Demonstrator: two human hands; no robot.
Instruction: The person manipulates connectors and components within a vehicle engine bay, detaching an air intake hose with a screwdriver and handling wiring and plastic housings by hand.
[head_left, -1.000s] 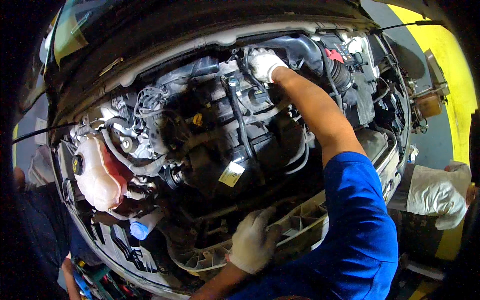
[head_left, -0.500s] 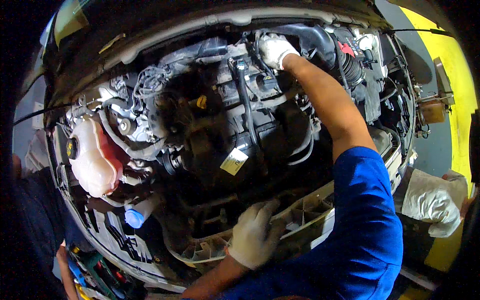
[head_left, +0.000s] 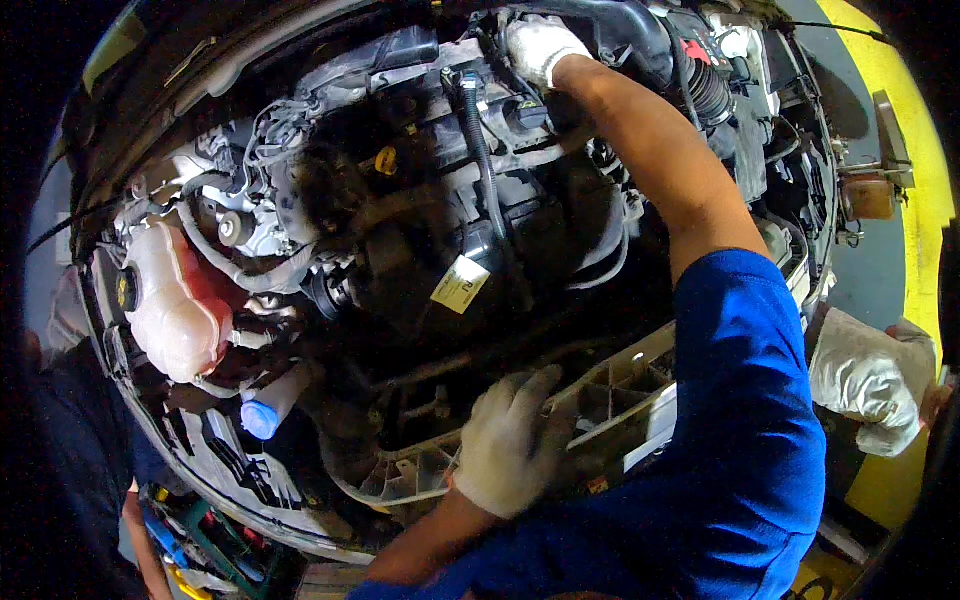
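I look down into an open car engine bay (head_left: 420,230). My left hand (head_left: 510,440), in a white glove, lies flat with fingers spread on the grey plastic front crossmember (head_left: 620,385), holding nothing. My right hand (head_left: 540,48), also gloved, reaches far back over the engine, closed among black hoses and parts near a thick black ribbed hose (head_left: 478,150). What it grips is hidden. My right arm in a blue sleeve (head_left: 745,400) crosses the right side of the bay.
A translucent coolant tank (head_left: 175,305) with reddish fluid sits at the left, a blue cap (head_left: 260,418) below it. A white tag (head_left: 460,283) hangs mid-engine. A white rag (head_left: 870,375) lies at right, by a yellow floor stripe (head_left: 925,190). Tools (head_left: 190,545) lie at lower left.
The view has shifted so the engine sits lower and closer. My right hand has reached further back toward the top of the bay. My left hand stays on the crossmember.
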